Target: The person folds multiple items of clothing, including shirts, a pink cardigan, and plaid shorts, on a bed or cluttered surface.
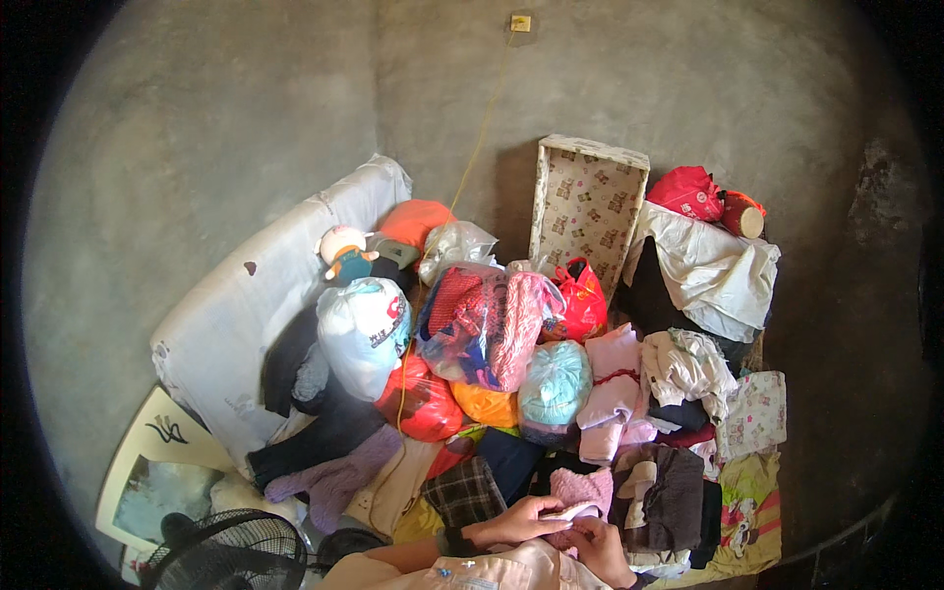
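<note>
My left hand (516, 522) pinches a pale edge of a pink fluffy garment (585, 485) close in front of my body. On its right side, my right hand (596, 549) grips the lower part of the same garment. Fingers cover some of the cloth, so its exact kind cannot be told. A dark plaid cloth (466, 488) lies left of my left hand. Right of the garment is a stack of folded dark brown clothing (672, 495), with a beige strip of cloth (639, 483) on it.
Beyond are a clear bag of textiles (479, 324), a white plastic bag (365, 335), a red bag (420, 398) and folded pink clothes (611, 391). A patterned fabric box (590, 203) leans at the wall. At lower left stands a black fan (225, 549). A yellow cord (472, 158) crosses the pile.
</note>
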### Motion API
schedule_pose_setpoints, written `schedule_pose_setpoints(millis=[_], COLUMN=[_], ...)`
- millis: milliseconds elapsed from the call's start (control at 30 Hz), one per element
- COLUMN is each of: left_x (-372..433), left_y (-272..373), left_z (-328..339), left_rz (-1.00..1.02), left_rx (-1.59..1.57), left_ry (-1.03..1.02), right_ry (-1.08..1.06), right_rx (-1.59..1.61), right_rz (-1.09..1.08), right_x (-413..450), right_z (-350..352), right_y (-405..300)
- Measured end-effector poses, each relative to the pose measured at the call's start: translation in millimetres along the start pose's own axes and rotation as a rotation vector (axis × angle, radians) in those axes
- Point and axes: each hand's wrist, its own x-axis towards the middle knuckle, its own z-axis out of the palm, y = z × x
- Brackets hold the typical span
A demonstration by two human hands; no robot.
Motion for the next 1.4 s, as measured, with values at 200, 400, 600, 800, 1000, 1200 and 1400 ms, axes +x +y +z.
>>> schedule_pose_setpoints(millis=[200,400,600,800,1000,1200,1400], left_x=[2.3,4.2,0.8,0.1,-1.9,1.0,3.3], left_y=[-7.5,-2.2,8.3,24.0,24.9,26.8,30.9], left_z=[-3.5,-17.9,-21.7,-20.5,-26.6,-38.7,-42.4], left_rz=[0.159,0.234,0.262,0.292,0.073,0.310,0.430], left_rx=[0.253,0.407,0.549,0.472,0.266,0.536,0.764], left_ry=[0.131,0.188,0.180,0.110,0.110,0.103,-0.145], right_ry=[0.289,0.354,0.427,0.433,0.393,0.352,0.194], right_rx=[-0.064,0.024,0.114,-0.044,0.306,0.470,0.764], right_rz=[0.015,0.049,0.054,-0.026,-0.100,-0.042,0.035], right_x=[0.8,14.6,23.4,27.7,30.6,24.9,23.0], right_z=[21.2,39.2,47.8,45.9,53.8,54.9,46.9], right_y=[-13.7,15.2,-6.2,26.6,31.2,23.4,5.9])
